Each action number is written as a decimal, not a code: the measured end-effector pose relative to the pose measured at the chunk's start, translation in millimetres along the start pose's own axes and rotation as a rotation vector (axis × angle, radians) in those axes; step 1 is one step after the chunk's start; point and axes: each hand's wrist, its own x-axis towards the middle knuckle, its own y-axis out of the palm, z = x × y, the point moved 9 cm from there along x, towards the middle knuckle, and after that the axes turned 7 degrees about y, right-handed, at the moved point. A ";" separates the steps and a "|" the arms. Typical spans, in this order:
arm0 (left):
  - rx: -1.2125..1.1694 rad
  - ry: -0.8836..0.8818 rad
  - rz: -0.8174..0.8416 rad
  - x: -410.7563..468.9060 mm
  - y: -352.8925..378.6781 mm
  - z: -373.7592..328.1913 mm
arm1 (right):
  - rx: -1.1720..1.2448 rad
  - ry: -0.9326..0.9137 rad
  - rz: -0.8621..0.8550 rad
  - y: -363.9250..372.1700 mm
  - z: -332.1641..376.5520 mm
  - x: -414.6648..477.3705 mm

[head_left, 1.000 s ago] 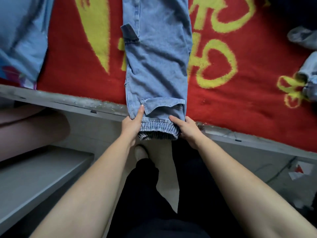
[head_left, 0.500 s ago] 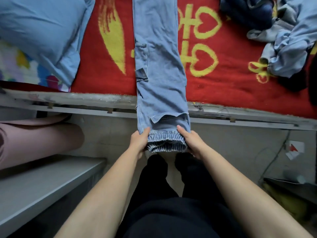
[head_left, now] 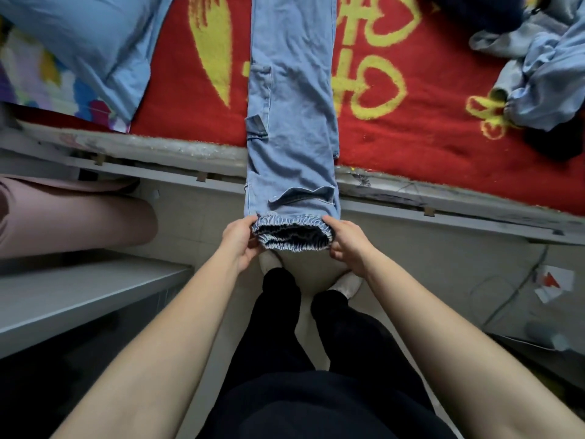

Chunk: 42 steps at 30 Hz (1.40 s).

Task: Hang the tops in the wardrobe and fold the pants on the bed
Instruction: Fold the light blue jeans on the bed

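Note:
Light blue jeans (head_left: 292,115), folded lengthwise, lie stretched across the red bed cover (head_left: 411,144), and their elastic cuffs hang past the bed's near edge. My left hand (head_left: 239,240) grips the left side of the gathered cuffs. On the right side of those cuffs my right hand (head_left: 346,243) holds on, thumb on top. The cuff end is lifted clear of the bed frame, above my feet.
A pile of crumpled blue and dark clothes (head_left: 538,68) lies at the bed's right. A light blue pillow (head_left: 85,42) sits at the left. The grey bed frame (head_left: 443,210) runs across the view. A grey shelf (head_left: 72,296) and pink fabric (head_left: 63,223) are at my left.
The view drew back from the bed. The cuffs, which lay at the bed's edge, now hang out over the floor in both hands.

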 end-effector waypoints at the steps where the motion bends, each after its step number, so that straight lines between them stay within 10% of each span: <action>1: -0.002 0.036 0.004 0.7 5.3 -12.3 | 0.000 -0.020 0.004 0.4 13.1 -0.6; 16: -0.087 0.343 0.126 117.4 95.7 -186.8 | -0.041 -0.300 -0.073 27.6 238.5 80.0; 26: 1.440 0.982 0.194 184.7 122.6 -180.0 | -1.499 -0.809 -0.480 64.7 227.7 134.0; 36: 1.607 0.875 0.385 230.4 137.8 -183.0 | -1.526 -0.664 -0.360 63.5 230.6 184.6; 42: 1.558 1.223 0.277 195.1 125.6 -182.6 | -1.348 -1.020 -0.431 66.9 229.6 141.6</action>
